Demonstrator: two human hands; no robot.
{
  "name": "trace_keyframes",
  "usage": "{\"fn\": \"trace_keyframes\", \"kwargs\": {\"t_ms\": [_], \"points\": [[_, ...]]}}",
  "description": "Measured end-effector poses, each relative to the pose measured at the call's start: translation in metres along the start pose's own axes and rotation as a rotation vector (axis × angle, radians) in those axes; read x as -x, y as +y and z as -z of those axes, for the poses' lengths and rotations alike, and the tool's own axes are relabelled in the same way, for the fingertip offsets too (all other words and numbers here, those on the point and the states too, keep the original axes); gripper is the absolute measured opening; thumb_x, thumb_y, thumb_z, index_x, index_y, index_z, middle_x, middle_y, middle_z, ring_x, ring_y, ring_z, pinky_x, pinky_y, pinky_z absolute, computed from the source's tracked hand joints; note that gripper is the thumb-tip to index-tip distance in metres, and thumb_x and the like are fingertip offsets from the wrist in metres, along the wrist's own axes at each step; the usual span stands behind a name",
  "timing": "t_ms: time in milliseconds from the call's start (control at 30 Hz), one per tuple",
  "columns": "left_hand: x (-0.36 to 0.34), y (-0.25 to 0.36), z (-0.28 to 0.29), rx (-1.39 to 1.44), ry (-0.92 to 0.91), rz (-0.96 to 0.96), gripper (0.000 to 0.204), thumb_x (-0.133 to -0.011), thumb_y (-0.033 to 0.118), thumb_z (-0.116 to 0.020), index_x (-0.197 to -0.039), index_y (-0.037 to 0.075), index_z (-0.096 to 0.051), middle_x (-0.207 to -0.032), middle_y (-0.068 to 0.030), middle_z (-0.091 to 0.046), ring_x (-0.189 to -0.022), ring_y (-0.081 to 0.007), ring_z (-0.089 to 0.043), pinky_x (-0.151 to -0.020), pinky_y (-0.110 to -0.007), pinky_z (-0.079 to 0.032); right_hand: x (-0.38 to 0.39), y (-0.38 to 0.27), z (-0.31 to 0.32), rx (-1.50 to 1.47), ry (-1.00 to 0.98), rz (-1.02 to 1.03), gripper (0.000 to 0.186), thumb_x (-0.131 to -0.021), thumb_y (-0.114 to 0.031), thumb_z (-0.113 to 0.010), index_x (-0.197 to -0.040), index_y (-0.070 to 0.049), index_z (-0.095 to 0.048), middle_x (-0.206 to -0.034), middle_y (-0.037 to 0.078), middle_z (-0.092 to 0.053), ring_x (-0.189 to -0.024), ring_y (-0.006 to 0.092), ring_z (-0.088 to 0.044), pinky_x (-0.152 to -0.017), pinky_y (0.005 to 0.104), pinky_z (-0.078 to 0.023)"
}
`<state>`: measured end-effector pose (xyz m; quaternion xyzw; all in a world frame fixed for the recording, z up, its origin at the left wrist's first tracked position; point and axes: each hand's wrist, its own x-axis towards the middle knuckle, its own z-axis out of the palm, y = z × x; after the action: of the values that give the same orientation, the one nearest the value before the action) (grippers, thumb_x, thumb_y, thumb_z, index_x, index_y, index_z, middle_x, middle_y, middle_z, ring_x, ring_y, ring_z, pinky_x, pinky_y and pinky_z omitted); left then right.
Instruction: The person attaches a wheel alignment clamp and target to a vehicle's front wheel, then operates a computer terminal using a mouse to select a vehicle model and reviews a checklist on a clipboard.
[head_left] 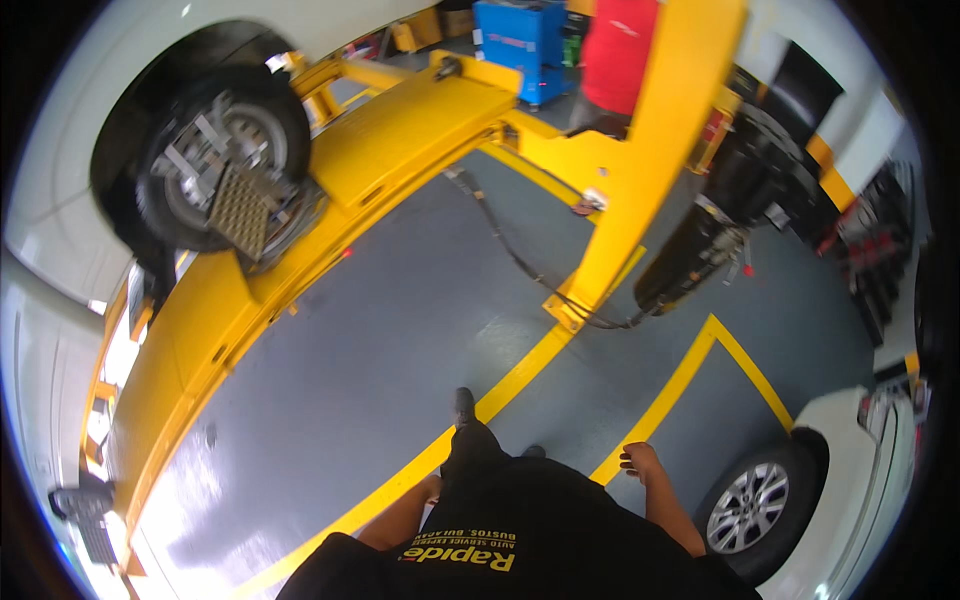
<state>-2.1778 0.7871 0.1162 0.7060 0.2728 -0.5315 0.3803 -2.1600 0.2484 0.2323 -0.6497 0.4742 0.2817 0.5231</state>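
Both my arms hang beside my dark shirt, well apart from the equipment. My right hand [638,460] is over the grey floor by a yellow line, its fingers loosely bent and slightly apart with nothing visible in them. My left hand [433,489] shows only in part against my dark trousers, and its fingers are hidden. Ahead on the left, a yellow vehicle lift ramp [400,135] carries a white vehicle [55,190]. A metal clamp with a textured plate [240,212] sits at the wheel [250,140] of that vehicle.
A yellow lift post [660,130] rises ahead, with a dark hose [510,250] trailing from its base. Black wheel equipment [715,220] stands right of it. Near right is another white car [850,480]. A person in red [620,55] stands beyond, beside a blue cabinet [520,45].
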Motion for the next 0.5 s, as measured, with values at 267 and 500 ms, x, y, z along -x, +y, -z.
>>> {"fn": "trace_keyframes", "kwargs": {"t_ms": [267, 500], "points": [[-0.006, 0.177, 0.035, -0.222, -0.051, -0.068, 0.044, -0.100, 0.037, -0.053, -0.137, 0.014, -0.057, -0.129, -0.0066, -0.068, -0.108, -0.0267, -0.068, -0.090, -0.044, -0.053, -0.046, -0.059, 0.089, -0.316, -0.048, 0.213, 0.027, -0.093, -0.029, -0.060, -0.109, -0.008, -0.061, -0.099, 0.007, -0.067, -0.085, 0.0208, -0.067, -0.075, 0.0376, -0.051], [-0.021, 0.306, 0.018, -0.079, 0.181, -0.040, 0.044, -0.101, 0.038, -0.053, -0.136, 0.011, -0.057, -0.122, -0.0076, -0.070, -0.105, -0.0227, -0.066, -0.092, -0.043, -0.051, -0.068, -0.186, 0.201, -0.274, -0.058, 0.457, 0.027, -0.099, -0.027, -0.058, -0.118, -0.009, -0.059, -0.101, 0.005, -0.066, -0.086, 0.0182, -0.066, -0.074, 0.0333, -0.050]]}}
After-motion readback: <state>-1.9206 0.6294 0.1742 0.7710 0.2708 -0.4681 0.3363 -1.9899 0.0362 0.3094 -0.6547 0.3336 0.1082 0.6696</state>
